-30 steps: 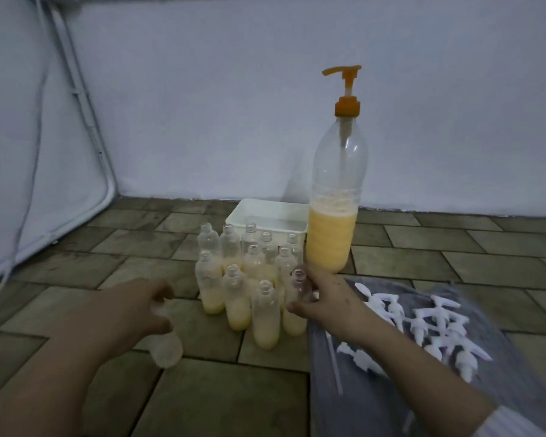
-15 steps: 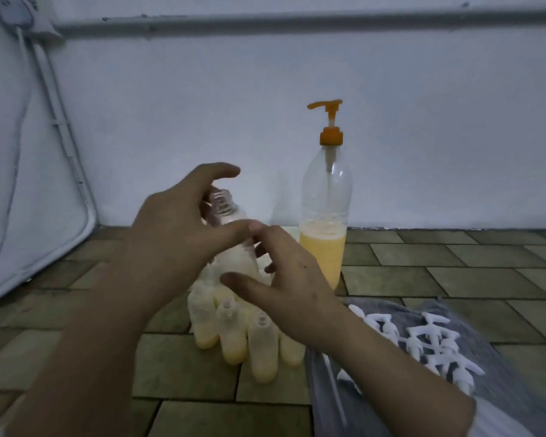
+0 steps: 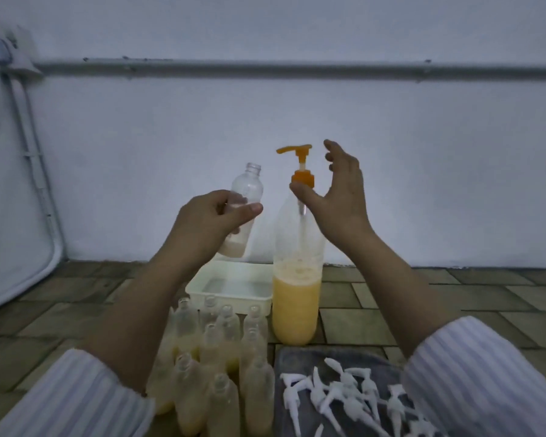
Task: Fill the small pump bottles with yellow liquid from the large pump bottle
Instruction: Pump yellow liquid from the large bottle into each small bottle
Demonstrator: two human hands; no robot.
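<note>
Hands raised at mid-frame before a pale wall. Left hand (image 3: 215,216) grips a small clear bottle (image 3: 246,197), uncapped, tilted slightly, held in the air just left of the large pump bottle (image 3: 297,279); thumb and fingers curl round its lower body, and a little pale liquid sits at its base. Right hand (image 3: 341,197) is spread, fingers extended and holding nothing, thumb near the orange pump (image 3: 301,165) collar; contact cannot be confirmed. Large pump bottle stands upright on the tiled floor (image 3: 423,298), yellow liquid filling roughly its lower third. White tray (image 3: 230,287) sits just left of it. Filled small bottles (image 3: 221,357) stand clustered in front, uncapped. White pump heads (image 3: 344,395) lie loose on a grey cloth (image 3: 293,357) to the right.
</note>
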